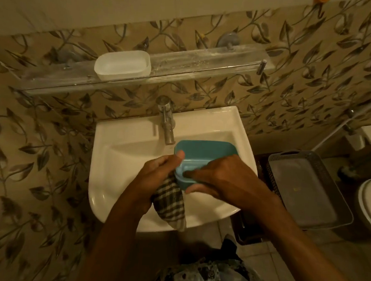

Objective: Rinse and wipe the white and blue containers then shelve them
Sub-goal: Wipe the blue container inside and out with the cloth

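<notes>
Before a leaf-patterned bathroom wall (49, 153), over the white ceramic washbasin (123, 149), the left hand (156, 175) grips a dark checked cloth (170, 202) beside the blue rectangular plastic container (205, 151), the right hand (223, 179) pinches its near rim, and the white plastic container (123, 66) stands on the glass shelf (206, 61) above.

Leaf-patterned wall tiles (49, 153); white basin (114, 157) under chrome tap (167, 126); grey basket (273, 178) right; dim warm light.

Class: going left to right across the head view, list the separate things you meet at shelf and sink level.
white container → tap → blue container → grey basket. Left out: the left hand, right hand and checked cloth, which overlap the blue container.
</notes>
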Demonstrator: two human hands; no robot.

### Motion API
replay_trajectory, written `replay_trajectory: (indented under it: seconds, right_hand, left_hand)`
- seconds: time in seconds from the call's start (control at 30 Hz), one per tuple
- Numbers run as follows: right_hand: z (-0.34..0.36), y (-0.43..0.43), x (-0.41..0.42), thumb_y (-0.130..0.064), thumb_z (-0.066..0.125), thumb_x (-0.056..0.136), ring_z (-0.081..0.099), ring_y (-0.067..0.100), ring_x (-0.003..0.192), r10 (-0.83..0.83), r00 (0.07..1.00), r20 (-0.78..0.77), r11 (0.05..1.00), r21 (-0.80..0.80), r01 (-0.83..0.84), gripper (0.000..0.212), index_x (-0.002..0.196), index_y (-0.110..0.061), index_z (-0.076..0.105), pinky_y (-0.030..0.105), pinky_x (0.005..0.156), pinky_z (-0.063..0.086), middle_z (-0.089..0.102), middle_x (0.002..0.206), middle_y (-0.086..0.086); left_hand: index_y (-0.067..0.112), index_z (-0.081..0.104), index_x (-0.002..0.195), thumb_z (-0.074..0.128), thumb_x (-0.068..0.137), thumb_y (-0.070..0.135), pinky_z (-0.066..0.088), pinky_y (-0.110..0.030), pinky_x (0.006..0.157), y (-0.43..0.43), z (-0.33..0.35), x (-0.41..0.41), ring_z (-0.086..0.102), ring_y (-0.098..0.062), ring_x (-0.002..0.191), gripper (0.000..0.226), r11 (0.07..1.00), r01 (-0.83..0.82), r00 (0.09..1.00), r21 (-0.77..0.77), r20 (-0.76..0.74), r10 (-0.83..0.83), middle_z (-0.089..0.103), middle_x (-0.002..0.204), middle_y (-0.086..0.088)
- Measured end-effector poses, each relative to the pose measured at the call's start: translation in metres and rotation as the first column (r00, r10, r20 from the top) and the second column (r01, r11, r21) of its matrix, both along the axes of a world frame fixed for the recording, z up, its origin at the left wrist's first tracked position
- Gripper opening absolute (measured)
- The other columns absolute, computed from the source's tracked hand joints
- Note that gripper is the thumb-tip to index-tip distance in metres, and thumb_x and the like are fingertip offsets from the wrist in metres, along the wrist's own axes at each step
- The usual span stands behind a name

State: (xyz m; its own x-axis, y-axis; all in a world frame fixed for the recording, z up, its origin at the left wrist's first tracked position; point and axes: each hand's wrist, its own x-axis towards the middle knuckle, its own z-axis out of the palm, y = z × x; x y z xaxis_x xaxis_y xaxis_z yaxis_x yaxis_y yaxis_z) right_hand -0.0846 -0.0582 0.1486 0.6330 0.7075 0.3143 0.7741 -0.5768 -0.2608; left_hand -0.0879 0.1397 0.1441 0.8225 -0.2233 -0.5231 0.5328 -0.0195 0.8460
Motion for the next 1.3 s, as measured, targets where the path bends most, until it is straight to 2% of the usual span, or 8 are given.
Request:
replay_trajectory:
  seconds: [0.17, 0.27, 0.33, 0.47, 0.63, 0.83, 1.03, 1.3]
  right_hand:
    - [-0.015, 0.0, -0.009, -0.048, 0.068, 0.082, 0.063, 0.019, 0.081, -0.133, 0.982, 0.135, 0.961, 0.261, 0.094, 0.036, 0.091, -0.013, 0.074, 0.032, 0.072, 0.046, 0.071, 0.086, 0.003]
    - [-0.022, 0.0, -0.011, -0.045, 0.047, 0.089, 0.048, 0.019, 0.118, -0.455, 0.844, -0.286, 0.608, 0.593, 0.528, 0.042, 0.12, -0.019, 0.06, 0.041, 0.099, 0.037, 0.054, 0.122, -0.005]
    - [-0.023, -0.005, -0.006, -0.052, 0.04, 0.087, 0.043, 0.016, 0.127, -0.24, 0.578, -0.78, 0.27, 0.518, 0.811, 0.054, 0.136, -0.028, 0.042, 0.04, 0.101, 0.041, 0.045, 0.138, -0.008]
    - [-0.036, -0.019, -0.006, -0.065, 0.045, 0.081, 0.058, 0.032, 0.12, 0.443, 0.214, -0.871, 0.295, 0.367, 0.882, 0.069, 0.137, -0.025, 0.049, 0.057, 0.09, 0.052, 0.056, 0.136, 0.011]
    - [-0.031, -0.018, -0.008, -0.07, 0.07, 0.062, 0.069, 0.026, 0.1, 0.514, 0.262, -0.817, 0.258, 0.439, 0.861, 0.081, 0.124, -0.02, 0.059, 0.039, 0.058, 0.06, 0.07, 0.113, 0.005]
    - [-0.027, -0.024, -0.008, -0.061, 0.083, 0.047, 0.061, 0.027, 0.109, 0.499, 0.294, -0.815, 0.232, 0.452, 0.861, 0.115, 0.14, -0.008, 0.039, 0.043, 0.064, 0.058, 0.057, 0.123, 0.013]
    - [-0.041, -0.029, -0.011, -0.025, 0.054, 0.075, 0.05, 0.04, 0.123, 0.453, 0.341, -0.824, 0.138, 0.443, 0.886, 0.063, 0.135, -0.015, 0.04, 0.052, 0.071, 0.058, 0.044, 0.137, 0.019]
    - [-0.049, -0.019, -0.017, -0.038, 0.065, 0.061, 0.054, 0.033, 0.114, 0.366, 0.424, -0.828, 0.105, 0.49, 0.866, 0.062, 0.12, -0.026, 0.049, 0.044, 0.065, 0.059, 0.049, 0.128, 0.016]
  left_hand:
    - [0.015, 0.063, 0.114, 0.08, 0.062, 0.033, 0.055, -0.037, 0.075, 0.004, -0.019, -0.004, 0.07, -0.028, 0.094, 0.058, 1.0, -0.011, 1.0, -0.007, -0.021, 0.011, 0.071, 0.108, -0.011]
    - [0.017, 0.063, 0.113, 0.075, 0.065, 0.022, 0.056, -0.038, 0.078, 0.005, -0.023, -0.005, 0.069, -0.028, 0.099, 0.05, 0.997, -0.079, 0.997, -0.013, 0.022, 0.079, 0.071, 0.109, -0.009]
    - [0.018, 0.063, 0.113, 0.071, 0.067, 0.02, 0.055, -0.04, 0.084, 0.003, -0.022, -0.004, 0.068, -0.026, 0.101, 0.047, 0.995, -0.102, 0.992, -0.019, 0.075, 0.103, 0.071, 0.11, -0.006]
    - [0.022, 0.064, 0.112, 0.074, 0.066, 0.019, 0.057, -0.031, 0.08, -0.003, -0.018, 0.0, 0.068, -0.016, 0.098, 0.047, 0.996, -0.084, 0.975, 0.042, 0.208, 0.073, 0.072, 0.107, 0.001]
    - [0.023, 0.062, 0.116, 0.072, 0.078, 0.005, 0.056, -0.033, 0.081, -0.009, -0.015, 0.008, 0.067, -0.015, 0.098, 0.043, 0.983, -0.081, 0.954, 0.164, 0.299, 0.029, 0.071, 0.107, 0.003]
    - [0.026, 0.062, 0.117, 0.073, 0.079, 0.02, 0.057, -0.027, 0.073, -0.006, -0.005, 0.014, 0.069, -0.01, 0.094, 0.04, 0.975, -0.153, 0.944, 0.164, 0.315, 0.095, 0.069, 0.111, 0.002]
    - [0.022, 0.036, 0.139, 0.068, 0.081, 0.009, 0.054, -0.025, 0.061, 0.013, 0.028, 0.005, 0.067, -0.012, 0.087, 0.067, 0.932, -0.353, 0.917, 0.082, 0.23, 0.327, 0.062, 0.107, 0.003]
    - [0.032, 0.046, 0.131, 0.082, 0.051, 0.003, 0.057, -0.034, 0.077, -0.008, 0.054, -0.021, 0.065, -0.023, 0.108, 0.093, 0.97, 0.072, 0.978, -0.231, 0.208, -0.023, 0.062, 0.121, -0.009]
